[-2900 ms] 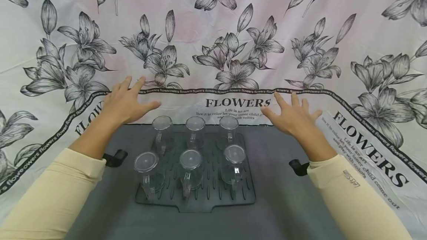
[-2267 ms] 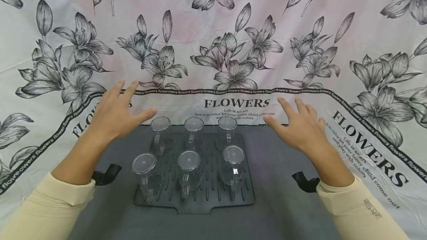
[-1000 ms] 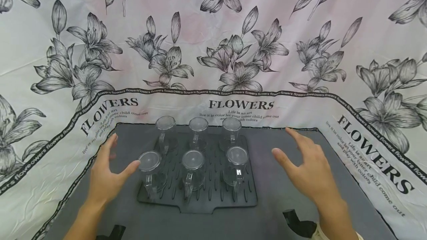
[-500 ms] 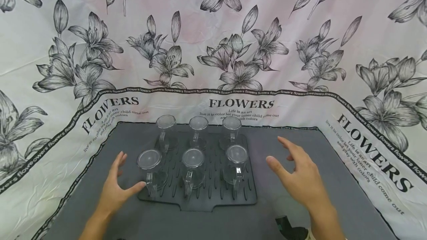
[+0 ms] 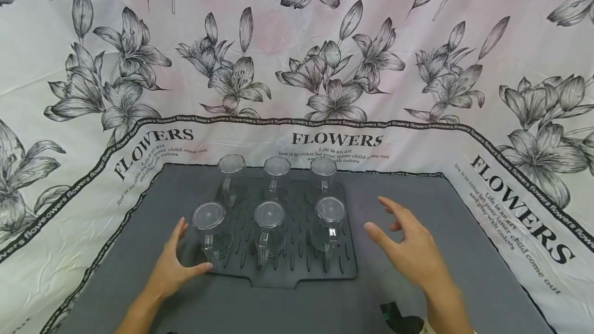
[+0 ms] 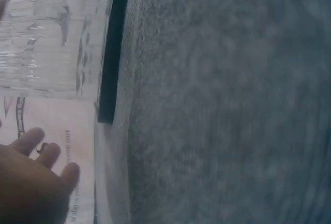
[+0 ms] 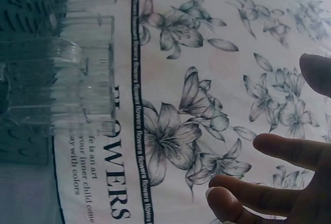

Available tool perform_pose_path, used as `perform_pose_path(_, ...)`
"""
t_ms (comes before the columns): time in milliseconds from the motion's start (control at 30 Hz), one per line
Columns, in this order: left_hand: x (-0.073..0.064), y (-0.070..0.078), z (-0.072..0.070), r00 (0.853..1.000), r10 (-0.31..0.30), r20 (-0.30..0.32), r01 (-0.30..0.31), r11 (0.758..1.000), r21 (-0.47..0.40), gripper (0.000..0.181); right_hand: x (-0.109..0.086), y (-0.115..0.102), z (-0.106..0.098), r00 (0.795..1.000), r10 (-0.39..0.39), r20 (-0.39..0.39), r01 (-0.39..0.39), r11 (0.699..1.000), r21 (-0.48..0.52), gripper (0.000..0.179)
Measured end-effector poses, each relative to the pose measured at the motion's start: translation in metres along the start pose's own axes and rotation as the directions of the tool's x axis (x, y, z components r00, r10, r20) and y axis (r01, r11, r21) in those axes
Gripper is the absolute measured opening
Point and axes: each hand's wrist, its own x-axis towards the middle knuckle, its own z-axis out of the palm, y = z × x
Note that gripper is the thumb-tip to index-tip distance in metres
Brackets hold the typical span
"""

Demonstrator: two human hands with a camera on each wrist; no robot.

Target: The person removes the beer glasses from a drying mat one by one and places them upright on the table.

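Several clear mugs with handles stand in two rows on a dark ridged drying mat (image 5: 297, 269). My left hand (image 5: 169, 267) is beside the front-left mug (image 5: 209, 218), fingers spread, thumb tip near its handle. Whether the thumb touches it I cannot tell. In the left wrist view a clear mug (image 6: 46, 48) shows above the fingers. My right hand (image 5: 415, 251) is held to the right of the mat, thumb and fingers apart, holding nothing. Nearest to it is the front-right mug (image 5: 329, 210). Clear mugs (image 7: 83, 79) also appear at the left of the right wrist view.
The mat lies on a grey tabletop (image 5: 260, 308). A white cloth (image 5: 320, 92) with printed lilies and "FLOWERS" lettering rises behind and along both sides. A black strap (image 5: 401, 318) shows at my right wrist.
Both hands have come down from over the table's far edge to either side of the mat. The left has moved in toward the front-left mug. The mugs stay in place.
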Motion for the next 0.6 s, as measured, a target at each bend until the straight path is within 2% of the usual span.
perform_pose_path(333,0.005,-0.008,0.008,0.994,-0.031,0.106,0.019,0.993,0.118,0.123,0.001,0.011,0.022,0.999,0.037,0.023,-0.039,0.996,0.086,0.059)
perform_pose_path(500,0.003,-0.016,0.012,0.995,-0.009,0.099,-0.007,0.987,0.161,0.117,0.002,0.017,0.033,0.997,0.067,0.048,-0.072,0.993,0.099,0.06)
perform_pose_path(600,0.002,-0.018,0.014,0.996,-0.014,0.092,-0.003,0.983,0.183,0.113,0.002,0.022,0.041,0.994,0.09,0.067,-0.097,0.989,0.112,0.06)
